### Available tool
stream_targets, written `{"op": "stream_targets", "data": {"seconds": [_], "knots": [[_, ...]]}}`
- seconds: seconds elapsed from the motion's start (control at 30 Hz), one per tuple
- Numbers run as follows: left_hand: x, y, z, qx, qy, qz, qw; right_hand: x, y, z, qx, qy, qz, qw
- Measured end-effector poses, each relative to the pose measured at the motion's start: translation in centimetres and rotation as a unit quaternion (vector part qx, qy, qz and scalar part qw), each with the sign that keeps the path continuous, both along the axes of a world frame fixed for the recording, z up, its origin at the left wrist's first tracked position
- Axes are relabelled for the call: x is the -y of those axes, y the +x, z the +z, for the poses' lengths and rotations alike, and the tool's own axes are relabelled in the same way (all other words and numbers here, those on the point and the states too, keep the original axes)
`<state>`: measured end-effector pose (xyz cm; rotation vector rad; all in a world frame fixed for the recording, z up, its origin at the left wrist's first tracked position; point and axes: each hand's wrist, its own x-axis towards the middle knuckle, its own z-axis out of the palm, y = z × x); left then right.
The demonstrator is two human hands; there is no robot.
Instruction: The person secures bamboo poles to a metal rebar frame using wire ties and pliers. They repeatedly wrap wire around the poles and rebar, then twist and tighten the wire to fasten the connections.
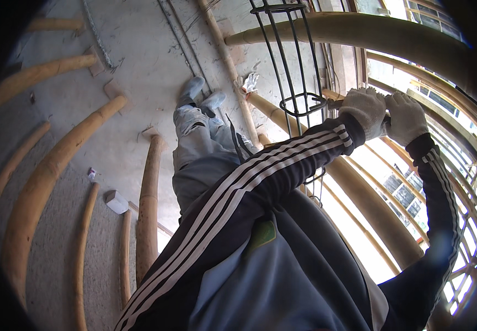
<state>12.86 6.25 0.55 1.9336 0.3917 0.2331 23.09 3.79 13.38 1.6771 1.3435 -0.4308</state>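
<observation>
Rebar cage runs just beside your white-gloved left hand, clenched close by your likewise clenched right hand, though what they grip I cannot tell.

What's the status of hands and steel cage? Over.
Left hand, right hand: gloved, curled closed, side by side; held item unclear. Steel cage beside left hand. Bamboo poles around workspace.
</observation>
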Motion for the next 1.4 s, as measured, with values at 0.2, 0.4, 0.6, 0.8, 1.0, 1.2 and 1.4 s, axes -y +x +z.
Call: {"op": "stream_targets", "data": {"seconds": [0.2,0.4,0.6,0.8,1.0,1.2,1.4], "knots": [[0.6,1.0,-0.7,-0.037,0.027,0.016,0.999,1.1,0.1,-0.8,0.027,0.034,-0.102,0.994],[0.3,1.6,-1.0,-0.026,-0.014,-0.093,0.995,2.7,0.2,-1.8,0.038,0.032,-0.095,0.994],[0.4,1.7,-1.3,-0.017,-0.008,-0.121,0.992,3.3,-0.2,-2.0,0.024,0.048,-0.126,0.991],[-0.7,1.0,-0.4,0.004,-0.036,-0.058,0.998,3.0,0.7,-1.6,0.042,0.051,-0.064,0.996],[-1.3,2.3,-0.5,-0.029,-0.059,-0.107,0.992,3.9,1.8,-3.0,0.015,0.118,-0.032,0.992],[0.4,2.2,-1.7,-0.004,0.021,-0.049,0.999,2.7,3.4,-2.0,-0.079,0.068,-0.057,0.993],[0.6,2.0,-1.6,0.015,0.02,-0.03,0.999,2.3,3.9,-2.2,-0.059,0.035,-0.066,0.995]]}}
